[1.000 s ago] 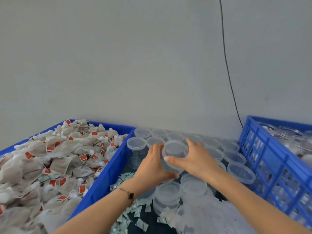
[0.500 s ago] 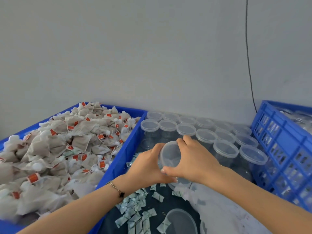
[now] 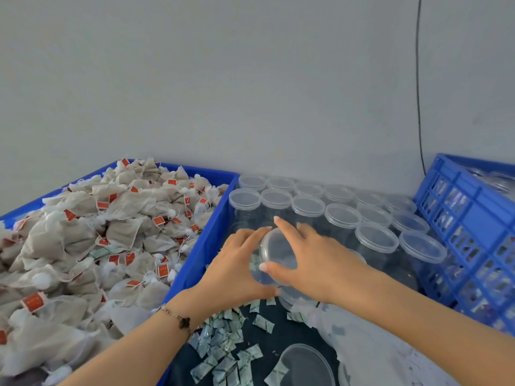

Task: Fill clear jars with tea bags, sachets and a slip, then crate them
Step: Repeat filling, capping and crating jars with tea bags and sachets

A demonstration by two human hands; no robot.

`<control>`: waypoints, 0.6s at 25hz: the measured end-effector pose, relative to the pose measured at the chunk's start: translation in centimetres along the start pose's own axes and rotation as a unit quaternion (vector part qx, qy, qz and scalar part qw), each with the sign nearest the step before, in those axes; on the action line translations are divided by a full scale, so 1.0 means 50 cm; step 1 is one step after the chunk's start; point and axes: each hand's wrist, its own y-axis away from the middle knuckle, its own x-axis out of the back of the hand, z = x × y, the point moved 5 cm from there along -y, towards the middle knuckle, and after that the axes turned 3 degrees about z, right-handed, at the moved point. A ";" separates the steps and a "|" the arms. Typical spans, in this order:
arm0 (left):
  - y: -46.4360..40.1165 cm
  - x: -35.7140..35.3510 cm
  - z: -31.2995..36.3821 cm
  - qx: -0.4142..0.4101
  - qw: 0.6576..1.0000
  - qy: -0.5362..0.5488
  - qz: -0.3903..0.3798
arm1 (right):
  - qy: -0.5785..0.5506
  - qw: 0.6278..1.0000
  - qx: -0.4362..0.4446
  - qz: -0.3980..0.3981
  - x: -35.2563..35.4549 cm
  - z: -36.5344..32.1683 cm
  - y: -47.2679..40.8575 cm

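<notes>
- Blue plastic forms the solid-walled bin (image 3: 195,263) on the left, heaped with paper tea bags (image 3: 92,246) that carry small red tags and white string knots.
- Just right of that bin's wall, the left hand (image 3: 237,271) wraps around the body of a clear jar (image 3: 263,274), fingers curled over its far side and thumb low near its base; a thin chain bracelet (image 3: 178,319) with a dark clover charm sits on the wrist.
- The jar is tilted, its mouth turned toward the camera, and it is held above the dark work surface (image 3: 273,344) between the bin and the rows of jars.
- Over that mouth sits a clear lid (image 3: 278,254), pinched by the right hand (image 3: 315,260): the thumb presses the near rim, the index finger stretches over the far rim, and the other fingers spread behind.
- Below the hands, small pale green sachets (image 3: 223,346) lie scattered on the dark surface, and a loose clear lid (image 3: 303,366) lies flat near the bottom edge.
- White crumpled sheeting (image 3: 370,346) covers the surface under the right forearm.
- Behind the hands, lidded empty clear jars (image 3: 342,215) stand upright in close rows against the grey wall (image 3: 250,79).
- A thin black cable (image 3: 418,79) runs down the wall toward the far right.
- At the far right stands a blue slatted crate (image 3: 473,232); clear jars show through its openings, their contents too blurred to tell.
</notes>
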 end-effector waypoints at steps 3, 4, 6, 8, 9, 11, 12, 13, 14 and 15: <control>0.001 0.000 -0.007 -0.007 1.000 0.005 -0.013 | -0.020 1.000 0.002 -0.022 -0.014 -0.010 -0.003; 0.000 0.001 -0.005 -0.010 1.000 0.006 -0.017 | -0.040 0.998 0.035 -0.035 -0.012 -0.019 0.002; -0.004 -0.001 0.002 -0.007 0.999 0.026 -0.023 | -0.010 0.993 0.102 -0.052 -0.011 -0.029 0.011; -0.005 -0.006 0.008 0.000 0.999 0.047 -0.024 | 0.014 0.990 0.131 -0.056 -0.016 -0.032 0.021; -0.005 -0.007 0.008 0.000 0.999 0.048 -0.026 | -0.009 0.992 0.111 -0.066 -0.020 -0.029 0.023; -0.003 -0.010 0.004 0.001 0.999 0.038 -0.038 | -0.073 0.993 0.047 -0.074 -0.027 -0.021 0.023; -0.002 -0.012 0.001 0.003 0.998 0.037 -0.047 | -0.091 0.993 0.014 -0.068 -0.027 -0.016 0.020; -0.001 -0.013 0.000 0.005 0.998 0.040 -0.054 | -0.097 0.993 -0.019 -0.061 -0.026 -0.009 0.017; -0.001 -0.015 0.001 0.007 0.997 0.042 -0.061 | -0.085 0.994 -0.041 -0.061 -0.024 -0.002 0.016; 0.000 -0.017 0.002 0.009 0.997 0.042 -0.069 | -0.065 0.995 -0.045 -0.067 -0.022 -0.003 0.017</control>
